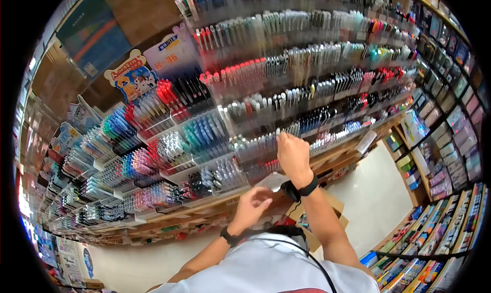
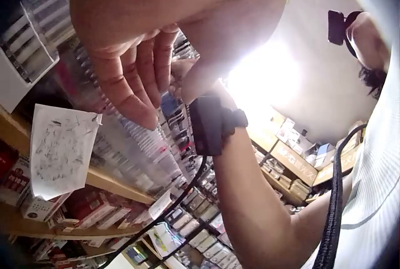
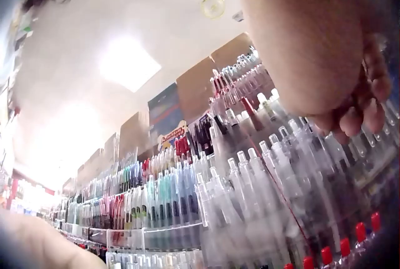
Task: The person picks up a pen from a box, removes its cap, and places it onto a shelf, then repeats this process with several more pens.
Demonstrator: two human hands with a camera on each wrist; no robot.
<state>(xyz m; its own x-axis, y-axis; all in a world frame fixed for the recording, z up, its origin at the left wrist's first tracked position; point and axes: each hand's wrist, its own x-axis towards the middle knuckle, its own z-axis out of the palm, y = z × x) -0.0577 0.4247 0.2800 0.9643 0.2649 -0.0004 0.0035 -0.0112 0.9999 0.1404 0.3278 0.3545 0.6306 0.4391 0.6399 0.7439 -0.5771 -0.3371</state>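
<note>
My right hand reaches into the lower rows of pens on the display rack, its fingers bent. In the right wrist view its curled fingertips are right at the tops of clear-barrelled pens; I cannot tell whether they grip one. Lower and to the left, my left hand hovers before the rack's front edge. Its fingers are loosely bent, and nothing shows between them and the thumb. A scribbled white paper sheet hangs at the shelf edge near the left hand.
Clear tiered holders full of pens spread left of my hands, with more pen rows above. Below the rack stands a cardboard box. Further shelves of goods line the right side. A black cable runs along my body.
</note>
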